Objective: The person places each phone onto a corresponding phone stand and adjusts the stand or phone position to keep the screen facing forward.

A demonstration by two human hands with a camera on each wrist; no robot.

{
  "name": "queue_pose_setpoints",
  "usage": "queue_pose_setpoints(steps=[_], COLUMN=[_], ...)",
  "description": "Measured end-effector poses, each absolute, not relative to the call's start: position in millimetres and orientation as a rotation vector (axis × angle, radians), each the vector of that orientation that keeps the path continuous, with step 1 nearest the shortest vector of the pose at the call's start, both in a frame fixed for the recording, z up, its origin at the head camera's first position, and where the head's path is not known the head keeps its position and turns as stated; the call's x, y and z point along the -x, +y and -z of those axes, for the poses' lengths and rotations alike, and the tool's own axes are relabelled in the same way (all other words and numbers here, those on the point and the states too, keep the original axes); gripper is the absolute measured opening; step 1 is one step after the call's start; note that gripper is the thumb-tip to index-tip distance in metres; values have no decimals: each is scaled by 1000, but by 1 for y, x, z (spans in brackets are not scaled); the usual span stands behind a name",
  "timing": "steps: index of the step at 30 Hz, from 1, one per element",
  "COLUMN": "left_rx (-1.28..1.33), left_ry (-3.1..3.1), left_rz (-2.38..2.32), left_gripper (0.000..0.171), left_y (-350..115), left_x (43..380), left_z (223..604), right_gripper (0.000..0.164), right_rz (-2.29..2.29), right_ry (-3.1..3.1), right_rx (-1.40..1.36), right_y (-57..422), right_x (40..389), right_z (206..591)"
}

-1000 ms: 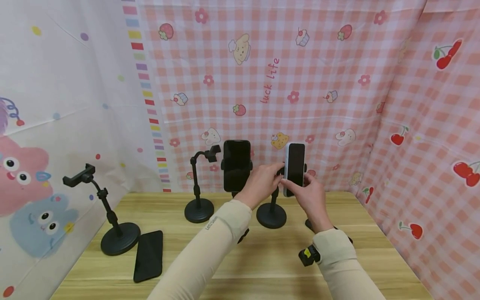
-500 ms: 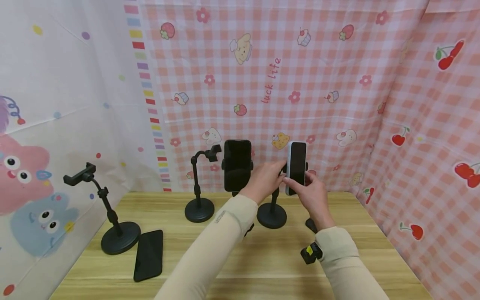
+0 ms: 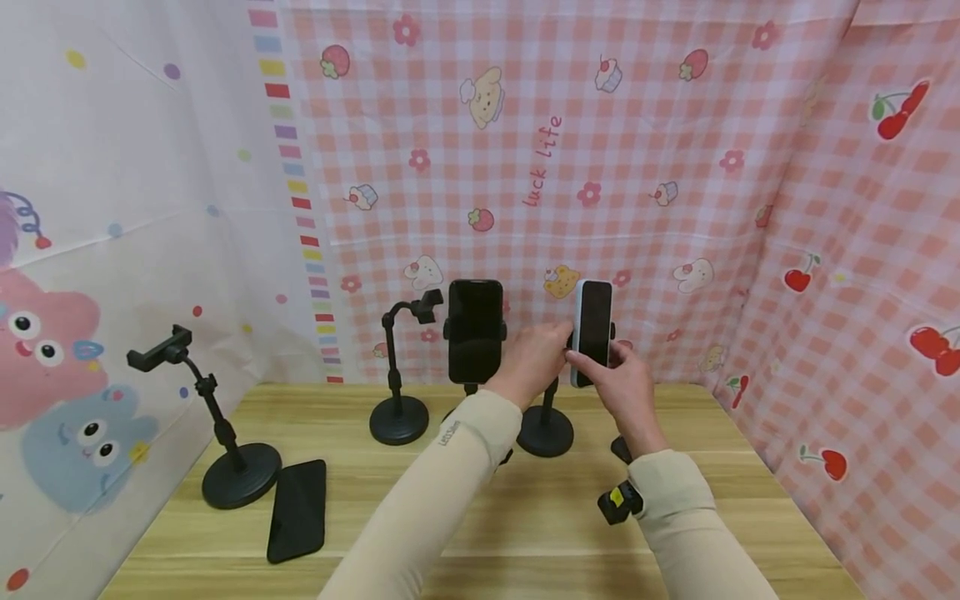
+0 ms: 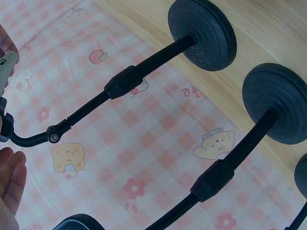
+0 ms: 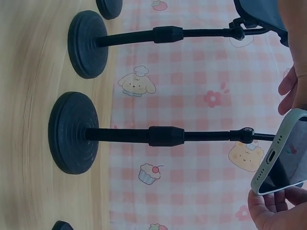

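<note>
A smartphone with a pale frame and dark screen (image 3: 596, 317) stands upright at the clamp of a black phone stand (image 3: 546, 432). My right hand (image 3: 630, 390) pinches its lower part, thumb on the near left edge and fingers at the far side. At the clamp's left side, my left hand (image 3: 534, 358) grips the holder; its fingertips are partly hidden in the head view. From the right wrist, the phone's bottom end (image 5: 272, 160) shows its charging port, and the stand's pole (image 5: 165, 136) runs towards the phone's back.
Another stand just left holds a black phone (image 3: 475, 332). Two more stands, a rear one (image 3: 398, 421) and a left one (image 3: 240, 475), have bare clamps. A dark phone (image 3: 297, 511) lies on the wooden table (image 3: 540, 542). Patterned cloth (image 3: 600, 125) hangs behind.
Over the second, the phone and my right hand have moved slightly right. My left hand has shifted right too, staying at the clamp. The other stands and phones have not moved.
</note>
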State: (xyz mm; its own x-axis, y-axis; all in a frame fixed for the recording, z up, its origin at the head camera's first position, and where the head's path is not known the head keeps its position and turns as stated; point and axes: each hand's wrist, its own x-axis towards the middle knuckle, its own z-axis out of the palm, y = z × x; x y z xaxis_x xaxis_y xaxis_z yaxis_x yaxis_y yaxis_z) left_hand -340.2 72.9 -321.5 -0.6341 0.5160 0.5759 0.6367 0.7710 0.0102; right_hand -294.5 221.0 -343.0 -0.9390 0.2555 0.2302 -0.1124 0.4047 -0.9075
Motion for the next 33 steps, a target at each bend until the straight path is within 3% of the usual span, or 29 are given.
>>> queue_pose_setpoints(steps=[9, 22, 33], left_rx=[911, 917, 928], left_ry=[-2266, -2158, -2177], left_rz=[185, 58, 29], left_gripper=[15, 29, 31], left_y=[69, 66, 64], left_x=[342, 340, 339], left_z=[325, 331, 328], right_gripper=[78, 81, 79], right_rz=[-1567, -1468, -1297], right_ry=[-2300, -2287, -2291], right_rx=[193, 261, 154], right_y=[219, 224, 228], right_x=[294, 296, 300], right_z=[343, 350, 358])
